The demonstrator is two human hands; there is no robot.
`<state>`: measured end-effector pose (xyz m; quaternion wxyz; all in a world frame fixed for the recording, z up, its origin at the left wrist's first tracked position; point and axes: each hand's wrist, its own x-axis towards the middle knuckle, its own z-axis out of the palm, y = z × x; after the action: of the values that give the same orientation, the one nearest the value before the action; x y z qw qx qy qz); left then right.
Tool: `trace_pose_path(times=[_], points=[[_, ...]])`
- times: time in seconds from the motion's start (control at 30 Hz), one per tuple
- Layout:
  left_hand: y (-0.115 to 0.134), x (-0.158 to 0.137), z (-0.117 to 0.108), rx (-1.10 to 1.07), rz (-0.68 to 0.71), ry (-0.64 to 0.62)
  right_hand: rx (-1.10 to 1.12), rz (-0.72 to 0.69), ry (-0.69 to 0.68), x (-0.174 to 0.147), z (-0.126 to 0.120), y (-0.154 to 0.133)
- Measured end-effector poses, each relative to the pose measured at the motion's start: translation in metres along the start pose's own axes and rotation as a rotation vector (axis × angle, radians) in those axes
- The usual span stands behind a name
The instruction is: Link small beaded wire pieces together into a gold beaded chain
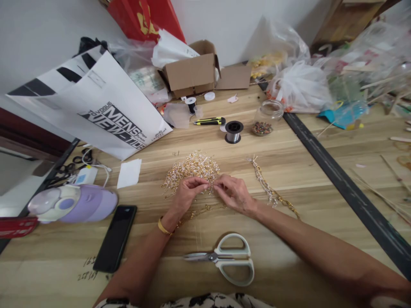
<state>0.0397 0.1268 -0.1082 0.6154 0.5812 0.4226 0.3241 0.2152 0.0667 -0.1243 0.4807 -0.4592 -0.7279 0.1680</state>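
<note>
The thumb and fingertips of the left hand (192, 188) are pinched together, and so are those of the right hand (236, 192); the two pinches almost meet, but whatever lies between the tips is too small to tell. Taking that meeting point as the dial's centre, the pile of gold and clear beads (189, 167) sits at eleven o'clock, right up against the fingers. A beaded chain (207, 208) lies at seven, running beneath the hands toward the bracelet (164, 227), and more beaded strands (261, 179) lie near three.

The likeliest mishap, I judge, is scatter: a knuckle brushing the heap could send loose pieces rolling. The chain might also snag on the bracelet if that wrist pulled back, and pieces this tiny could slip from so fine a pinch. The scissors (211, 256) at six point their blades at the left forearm, so a careless sweep could meet the tips.

The wood-grain table (272, 149) carries a phone (114, 239) at eight, a purple bottle (96, 203) toward nine, a wire spool (233, 136) just past twelve and a jar of beads (263, 128) near one. Farther out stand a white paper bag (128, 98) between ten and eleven, a cardboard box (191, 75) at twelve and plastic bags (302, 85) at one, before a pale wall (218, 21)
</note>
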Motion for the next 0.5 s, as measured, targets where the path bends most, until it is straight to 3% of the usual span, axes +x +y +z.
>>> trace_pose_path(times=[0.5], points=[[-0.0002,0.0001,0.0004,-0.058,-0.036,-0.018,-0.048,-0.070,-0.024,-0.0010,0.0010,0.0041]])
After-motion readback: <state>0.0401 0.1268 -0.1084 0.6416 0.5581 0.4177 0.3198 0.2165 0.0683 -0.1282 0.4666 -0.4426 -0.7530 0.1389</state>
